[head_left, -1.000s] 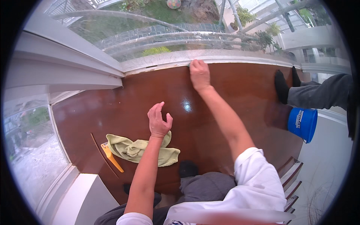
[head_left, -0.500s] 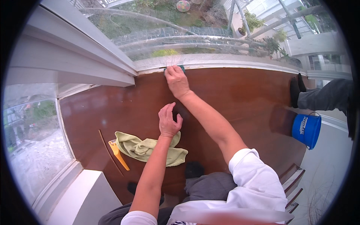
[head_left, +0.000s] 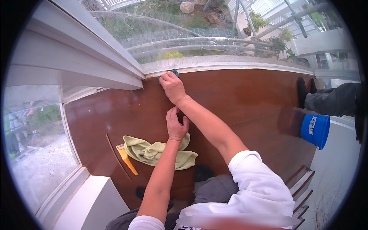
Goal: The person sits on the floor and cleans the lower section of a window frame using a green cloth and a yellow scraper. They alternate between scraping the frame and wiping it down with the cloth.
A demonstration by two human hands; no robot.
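Note:
My right hand reaches to the foot of the window and is closed round a dark green scouring pad, most of it hidden by the fingers. It presses the pad close to the white frame's lower edge, near the corner. Below it, my left hand hovers over the brown floor with thumb and fingers apart and nothing between them. Under my left forearm lies a crumpled pale green cloth. Beside the cloth rests a yellow-handled scraper, and left of that a thin brown strip.
A blue bucket stands at the right, close to another person's leg and dark-socked feet. The large window pane rises ahead, with a white frame post to the left. Brown-edged steps lie at lower right.
My right hand has slid left and slightly back with the scouring pad, toward the corner. My left hand has shifted a little right. The whole view has moved slightly.

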